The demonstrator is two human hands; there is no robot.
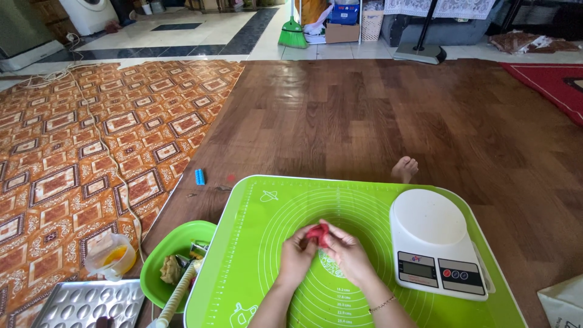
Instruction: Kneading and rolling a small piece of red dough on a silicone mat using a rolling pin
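Note:
Over the middle of a bright green silicone mat [255,243] my left hand [296,258] and my right hand [350,254] are pressed together around a small lump of red dough [317,233]. Both sets of fingers pinch it from either side, with only its top showing. My right wrist wears a thin bracelet. A white kitchen scale [432,240] stands on the mat's right side, close to my right hand.
A green bowl [161,262] with dough scraps and a rolling pin [176,295] sits left of the mat. Further left are a plastic cup of yellow liquid [111,257] and a metal mould tray [73,305]. A small blue block [200,177] lies on the wooden floor. A bare foot [405,168] shows beyond the mat.

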